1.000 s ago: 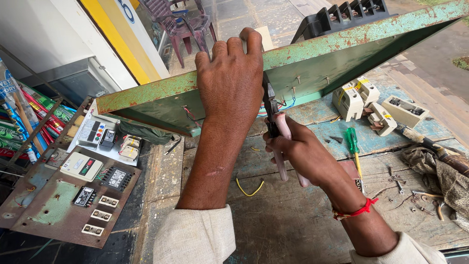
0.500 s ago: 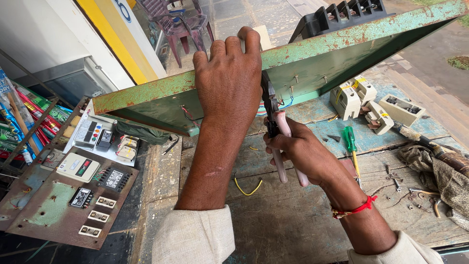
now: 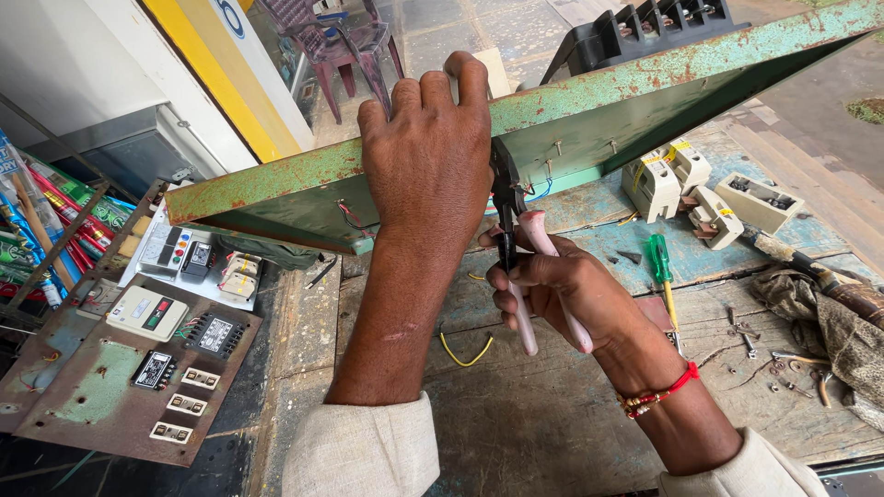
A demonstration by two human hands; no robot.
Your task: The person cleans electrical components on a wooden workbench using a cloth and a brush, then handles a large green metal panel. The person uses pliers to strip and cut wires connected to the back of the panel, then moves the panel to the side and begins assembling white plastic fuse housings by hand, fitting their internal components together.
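My left hand [image 3: 428,152] grips the top edge of a rusty green metal panel [image 3: 599,115] that stands tilted on edge over a worn wooden workbench [image 3: 552,414]. My right hand [image 3: 562,290] holds pliers [image 3: 516,244] with pale pink handles. Their dark jaws reach up against the panel's underside, just right of my left hand, near small bolts and thin wires. A red thread band sits on my right wrist.
A green-handled screwdriver [image 3: 661,262], cream switch blocks [image 3: 686,189], loose screws and a rag [image 3: 833,313] lie to the right. A yellow wire piece [image 3: 465,350] lies on the bench. A rusty board with meters [image 3: 138,368] lies left. A purple plastic chair [image 3: 336,46] stands behind.
The pliers and my right hand have stayed at the panel's underside with only slight shifts. My left hand keeps its grip on the panel's edge.
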